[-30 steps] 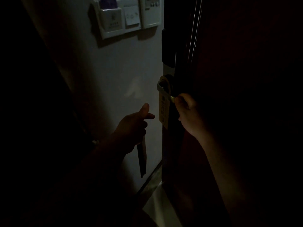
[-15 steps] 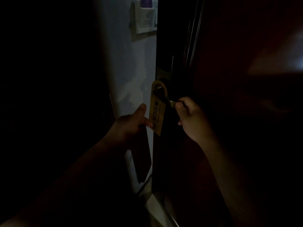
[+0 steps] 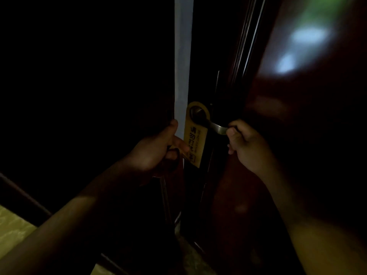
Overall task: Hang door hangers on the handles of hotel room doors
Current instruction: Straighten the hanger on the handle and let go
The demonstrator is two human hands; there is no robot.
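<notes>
The scene is very dark. A tan door hanger [image 3: 194, 135] with dark printed characters hangs by its round hole on the metal lever handle [image 3: 215, 127] of a dark red-brown door [image 3: 297, 135]. My right hand [image 3: 246, 143] grips the end of the lever. My left hand [image 3: 158, 149] is just left of the hanger, its fingertip touching the hanger's lower left edge, and its curled fingers hold a bundle of further hangers [image 3: 174, 155] that hangs down into the dark.
A narrow pale strip of wall [image 3: 182, 56] shows between the door edge and a black area on the left. A light reflection [image 3: 297, 48] glares on the door's upper right. Pale floor [image 3: 12, 229] shows at lower left.
The view has swung right and closer, so the wall switches have left the frame. The hanger now faces me on the lever, and my left hand has come up against it.
</notes>
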